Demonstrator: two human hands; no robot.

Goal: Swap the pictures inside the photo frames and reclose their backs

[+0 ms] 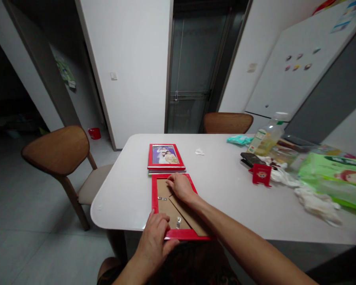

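A red picture frame (190, 234) lies back side up at the table's near edge, its brown backing board (163, 208) facing me. Metal hangers (178, 222) sit on the board, and a stand leg runs slantwise across it. My left hand (156, 233) grips the frame's near left corner, thumb along the near edge. Over the far part of the backing is my right hand (180, 186), its fingers bent and pressed together near the far edge; what they pinch is hidden. Just beyond lies another red frame (180, 160) with a group photo (165, 154), stacked on something with a silvery edge.
To the right stand a bottle of yellowish liquid (267, 136), a red card stand (261, 174), a dark phone-like object (250, 160), crumpled tissues (317, 204) and a green tissue pack (335, 178). A teal packet (239, 139) lies farther back. Wooden chairs (57, 152) stand left and behind.
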